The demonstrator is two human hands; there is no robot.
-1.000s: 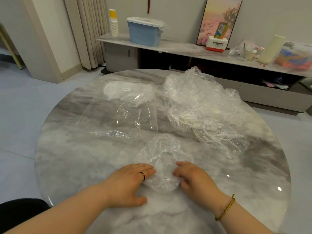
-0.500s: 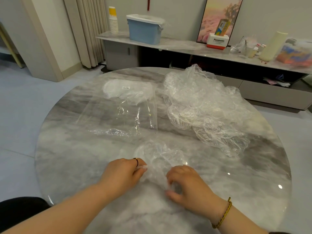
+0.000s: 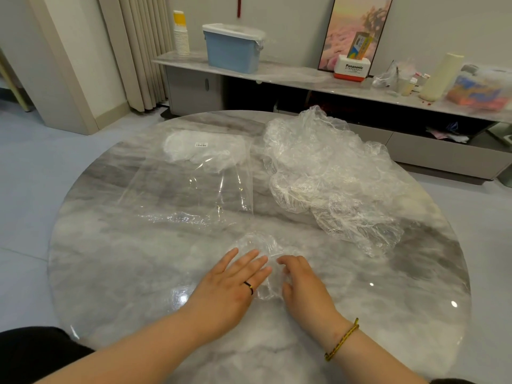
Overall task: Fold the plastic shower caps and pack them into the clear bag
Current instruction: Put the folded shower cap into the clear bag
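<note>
A: Two grips at work on one crumpled clear plastic shower cap (image 3: pixel 257 243), down at the near middle of the round grey marble bench (image 3: pixel 124 273).

B: Left grip (image 3: pixel 232 284)?

A: Released. Laid flat on the cap's left side with straight fingers, a black-and-gold ring (image 3: pixel 248 287) on one of them.

B: And the right grip (image 3: pixel 304 286)?

A: Set against the cap's right edge with bent fingers, a braided yellow bracelet (image 3: pixel 342 339) at the wrist. Cannot tell whether pinching the film or only touching it.

B: Where to look for the flat clear plastic bag (image 3: pixel 194 189)?

A: Farther back, left of centre, lying flat on the bench, apart from the cap. Holds a whitish wad of folded caps (image 3: pixel 194 148) at its far end, under a small white label.

B: Anything else on the bench?

A: A big loose heap of crinkled clear shower caps (image 3: pixel 327 184) at the right, just beside the bag. Beyond the bench, on a long low sideboard (image 3: pixel 291 72), a blue lidded plastic box (image 3: pixel 231 49).
</note>
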